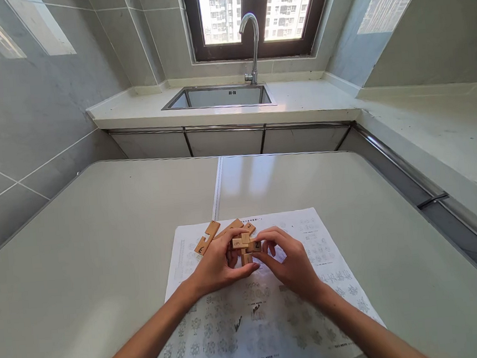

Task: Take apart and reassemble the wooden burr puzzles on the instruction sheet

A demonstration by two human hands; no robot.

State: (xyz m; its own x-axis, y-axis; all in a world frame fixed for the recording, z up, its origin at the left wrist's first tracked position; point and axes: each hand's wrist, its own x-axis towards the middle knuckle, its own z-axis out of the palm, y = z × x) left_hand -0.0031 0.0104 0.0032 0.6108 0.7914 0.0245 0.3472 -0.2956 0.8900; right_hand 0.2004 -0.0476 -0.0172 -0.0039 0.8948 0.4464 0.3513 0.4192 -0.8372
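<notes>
A small cluster of interlocked wooden blocks (245,244) is held just above a printed paper sheet (251,323). My left hand (220,261) curls round its left side, fingers behind and thumb at the bottom front. My right hand (286,255) pinches the block marked 2 at the right of the cluster between thumb and index finger. Behind my left hand a notched wooden piece (207,238) lies at the sheet's far edge. More wooden pieces (249,227) lie behind the cluster, partly hidden by it and my fingers.
The sheet lies on a pale table (103,257) with a seam down its far half. Beyond stand a white counter (310,94), a sink (218,96), a faucet (254,46) and a window. Tiled walls rise on both sides, with a ledge (438,128) along the right.
</notes>
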